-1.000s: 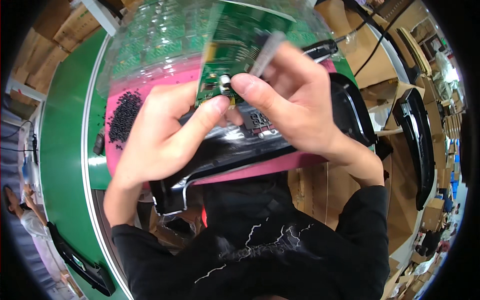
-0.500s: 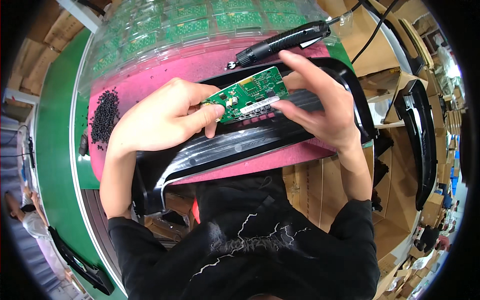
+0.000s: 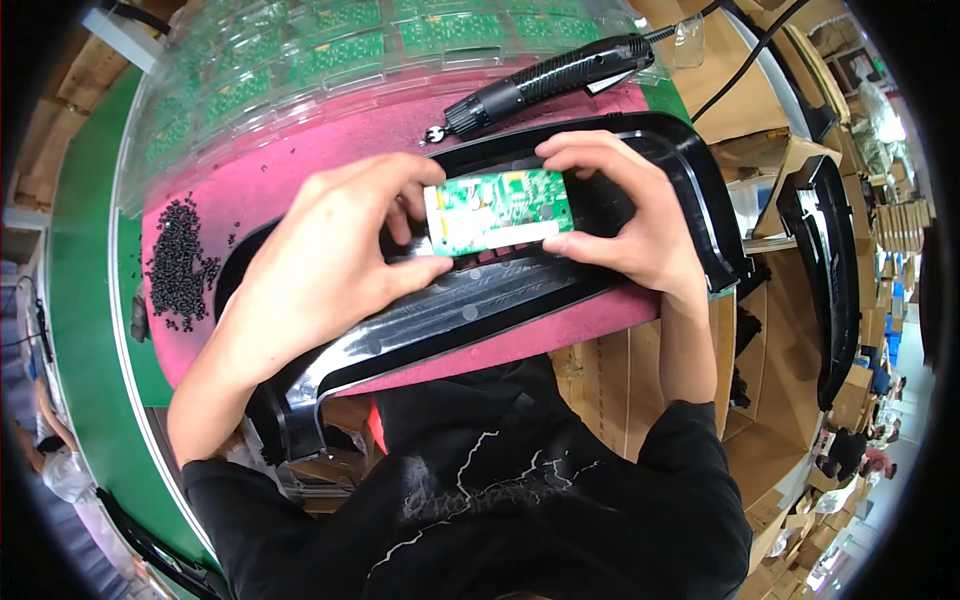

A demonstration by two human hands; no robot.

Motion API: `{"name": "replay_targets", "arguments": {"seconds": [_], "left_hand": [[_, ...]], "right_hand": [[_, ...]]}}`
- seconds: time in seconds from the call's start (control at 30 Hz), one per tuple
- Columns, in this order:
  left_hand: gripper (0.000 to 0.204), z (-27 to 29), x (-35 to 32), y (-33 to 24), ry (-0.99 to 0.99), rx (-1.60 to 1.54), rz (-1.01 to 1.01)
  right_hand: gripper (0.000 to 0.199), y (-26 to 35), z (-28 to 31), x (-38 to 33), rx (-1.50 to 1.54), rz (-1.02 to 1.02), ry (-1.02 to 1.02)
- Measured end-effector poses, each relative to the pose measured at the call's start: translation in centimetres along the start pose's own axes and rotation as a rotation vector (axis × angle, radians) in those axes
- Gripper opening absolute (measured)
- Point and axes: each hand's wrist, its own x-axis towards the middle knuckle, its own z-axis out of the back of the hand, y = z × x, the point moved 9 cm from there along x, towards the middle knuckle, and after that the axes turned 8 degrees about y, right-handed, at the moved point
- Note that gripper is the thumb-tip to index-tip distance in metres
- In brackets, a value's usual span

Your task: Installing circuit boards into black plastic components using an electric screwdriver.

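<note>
A green circuit board (image 3: 497, 212) with a white label strip along its near edge is held up over a long black plastic housing (image 3: 440, 318). My left hand (image 3: 335, 235) grips the board's left end, thumb at the near corner and fingers at the far one. On the other end, my right hand (image 3: 630, 215) has its thumb by the near right corner and its fingers near the far edge. The housing lies at a slant across the pink mat (image 3: 290, 180), partly hidden beneath my hands and the board.
A black electric screwdriver (image 3: 550, 85) with a cable lies beyond the housing. Clear plastic trays (image 3: 390, 65) of green boards stand at the back. A pile of small black screws (image 3: 180, 262) sits at left. Cardboard boxes (image 3: 770, 375) and another black housing (image 3: 828, 290) are at right.
The circuit board has been turned so that its long edges lie more level. My right fingers have come down from above it to its right end. The whole view has shifted slightly.
</note>
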Motion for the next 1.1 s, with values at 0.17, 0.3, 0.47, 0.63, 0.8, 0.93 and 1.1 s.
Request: {"name": "replay_targets", "arguments": {"seconds": [0.17,0.3,0.47,0.63,0.8,0.93,1.1], "left_hand": [[0.052,-2.8,0.3,1.8,0.119,0.02,0.045],[0.052,-2.9,0.5,2.3,0.124,0.046,0.081],[0.053,-2.9,0.5,2.1,0.113,0.078,0.066],[0.054,-3.0,0.7,2.1,0.146,0.065,0.09],[0.054,-2.8,0.6,2.2,0.154,0.063,0.097],[0.057,-2.6,0.4,2.1,0.17,0.103,0.073],[0.061,-0.8,-1.1,0.6,0.119,0.143,0.032]], "right_hand": [[0.052,-0.7,-1.5,-0.3,0.007,-0.018,0.173],[0.051,-0.9,-1.9,-0.2,-0.019,-0.056,0.189],[0.052,-1.0,-2.2,-0.2,-0.079,-0.081,0.207],[0.055,-1.0,-2.0,-0.3,-0.084,-0.088,0.194],[0.054,-0.9,-2.1,0.0,-0.088,-0.08,0.212],[0.058,-0.7,-2.3,0.2,-0.096,-0.086,0.227],[0.086,-0.2,-2.3,0.2,-0.032,-0.119,0.213]]}}
